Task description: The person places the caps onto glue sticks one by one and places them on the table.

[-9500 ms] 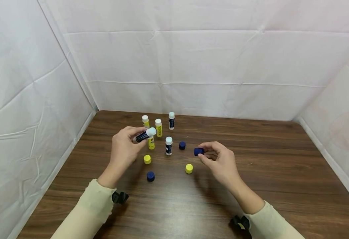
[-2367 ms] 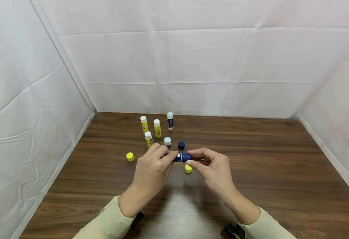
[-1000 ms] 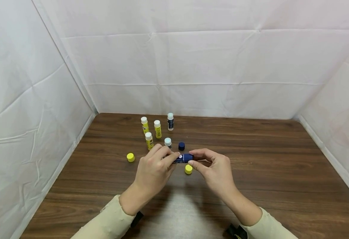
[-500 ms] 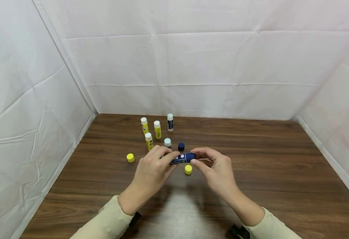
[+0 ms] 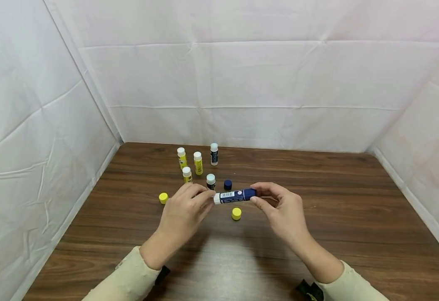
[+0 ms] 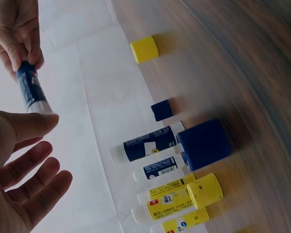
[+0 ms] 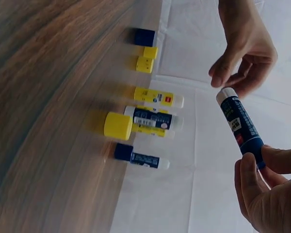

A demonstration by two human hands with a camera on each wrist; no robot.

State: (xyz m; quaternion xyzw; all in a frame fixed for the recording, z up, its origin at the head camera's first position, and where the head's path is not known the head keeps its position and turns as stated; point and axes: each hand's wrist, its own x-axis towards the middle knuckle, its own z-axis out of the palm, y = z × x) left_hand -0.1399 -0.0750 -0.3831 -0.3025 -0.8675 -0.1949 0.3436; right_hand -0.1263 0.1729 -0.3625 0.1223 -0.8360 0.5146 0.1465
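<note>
My right hand [image 5: 283, 209] pinches the blue-capped end of a navy glue stick [image 5: 234, 196], held above the table roughly level. The cap is on it, and its white base points left. My left hand [image 5: 183, 211] is at that white base; in the right wrist view a narrow gap shows between its thumb and the base, and in the left wrist view its fingers [image 6: 39, 189] are spread loosely. Beneath lie a loose blue cap [image 5: 228, 184] and a yellow cap [image 5: 236, 213]. Another yellow cap [image 5: 163, 198] is left of the left hand.
Uncapped glue sticks stand upright behind the hands: yellow ones [image 5: 198, 164] and navy ones [image 5: 214, 154]. A second blue cap [image 6: 203, 145] shows in the left wrist view. White cloth walls [image 5: 260, 75] enclose the wooden table [image 5: 336, 200].
Earlier the stick was uncapped in my left hand, its cap in my right; now they are joined. Lately the right hand drew the stick rightward while the left slid off its base.
</note>
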